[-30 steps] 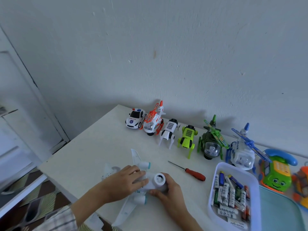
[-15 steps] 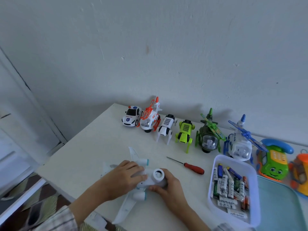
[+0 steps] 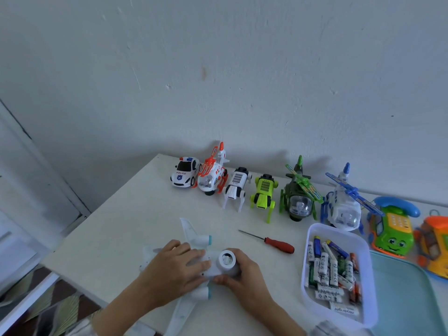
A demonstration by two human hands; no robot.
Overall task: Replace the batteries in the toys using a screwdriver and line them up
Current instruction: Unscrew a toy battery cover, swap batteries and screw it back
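White toy airplane (image 3: 194,241) lies belly-up — left hand (image 3: 174,270) pressing flat, right hand (image 3: 244,275) gripping its nose.

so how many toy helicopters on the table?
3, all in the back row: orange-and-white helicopter beside the police car, dark green helicopter mid-row, blue-and-white helicopter behind the battery tub. None looks hidden.
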